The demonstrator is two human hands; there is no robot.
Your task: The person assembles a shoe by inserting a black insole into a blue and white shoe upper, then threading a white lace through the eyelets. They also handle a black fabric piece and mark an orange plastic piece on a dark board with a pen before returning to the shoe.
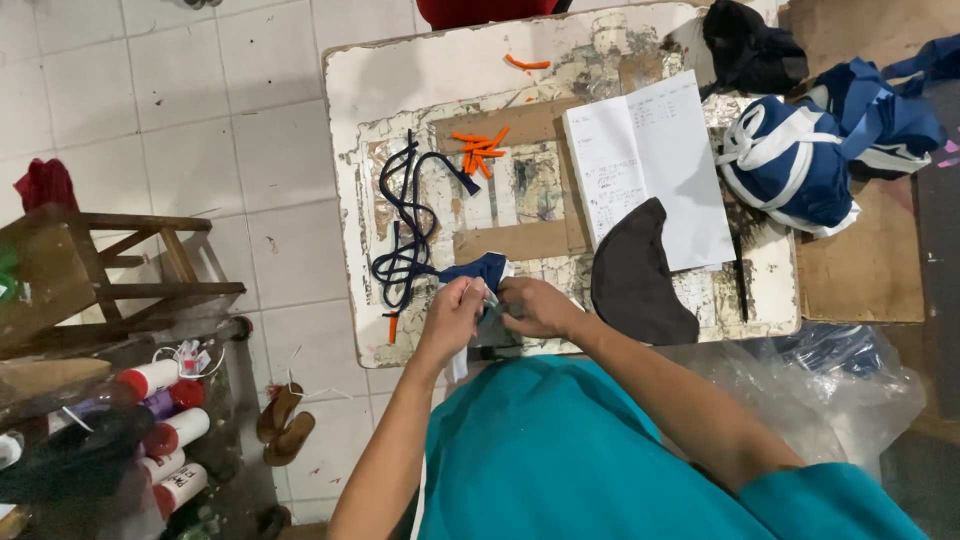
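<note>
I'm looking down at a small garment workshop: a worn, paint-chipped tabletop (350, 90) with navy cords (410, 215), orange tips (480, 148), an open ledger (650, 165) and bundled fabric (790, 165) at two o'clock; thread cones (165, 430) at eight.

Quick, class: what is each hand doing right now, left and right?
Left hand: closed, pinching the navy fabric piece at the table edge.
Right hand: closed on the same fabric piece.
</note>
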